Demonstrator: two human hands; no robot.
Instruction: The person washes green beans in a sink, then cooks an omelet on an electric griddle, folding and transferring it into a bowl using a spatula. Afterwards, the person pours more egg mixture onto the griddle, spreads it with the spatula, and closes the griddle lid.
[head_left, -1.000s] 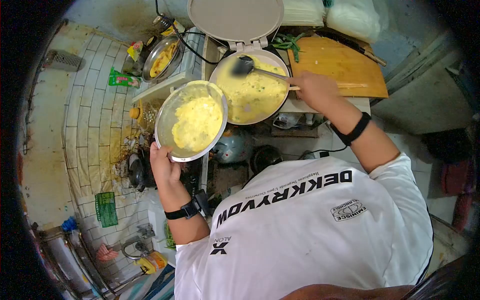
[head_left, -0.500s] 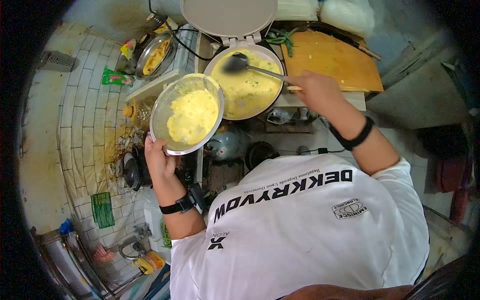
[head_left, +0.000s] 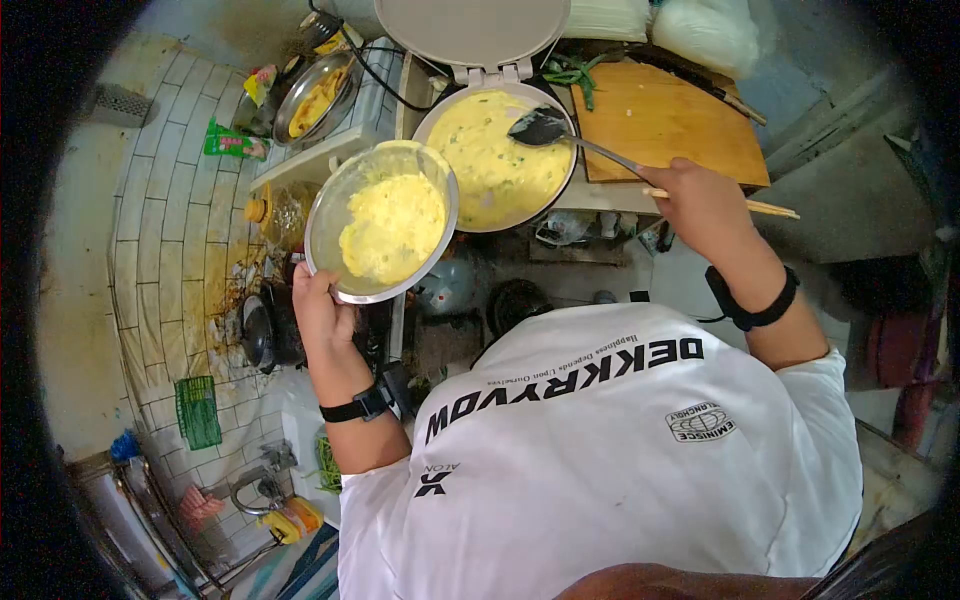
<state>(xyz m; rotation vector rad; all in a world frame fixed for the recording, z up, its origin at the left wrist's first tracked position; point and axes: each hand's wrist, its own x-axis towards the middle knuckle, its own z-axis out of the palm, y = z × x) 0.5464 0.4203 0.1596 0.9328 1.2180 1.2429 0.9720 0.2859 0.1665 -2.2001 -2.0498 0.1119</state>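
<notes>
My left hand (head_left: 323, 308) grips the near-left rim of a metal mixing bowl (head_left: 325, 232), which is tilted toward the griddle. Yellow batter (head_left: 392, 228) with green flecks lies inside it. In my right hand (head_left: 700, 205) are a dark-headed ladle (head_left: 540, 127) and a pair of wooden chopsticks (head_left: 770, 208). The ladle's head is over the right part of a round electric griddle (head_left: 425, 128); whether it touches the batter I cannot tell. A layer of yellow batter (head_left: 490, 160) with green bits covers the griddle plate. Its lid (head_left: 470, 30) stands raised behind.
Right of the griddle lies a wooden cutting board (head_left: 665, 125), with green vegetables (head_left: 575, 78) at its corner and a knife (head_left: 715, 90) behind. A metal bowl of yellow food (head_left: 315, 100) sits at the left back. An oil bottle (head_left: 285, 213) stands below the counter edge.
My right hand has moved right and slightly down, drawing the ladle from the griddle's upper middle to its right side. The bowl stays near the griddle's left edge.
</notes>
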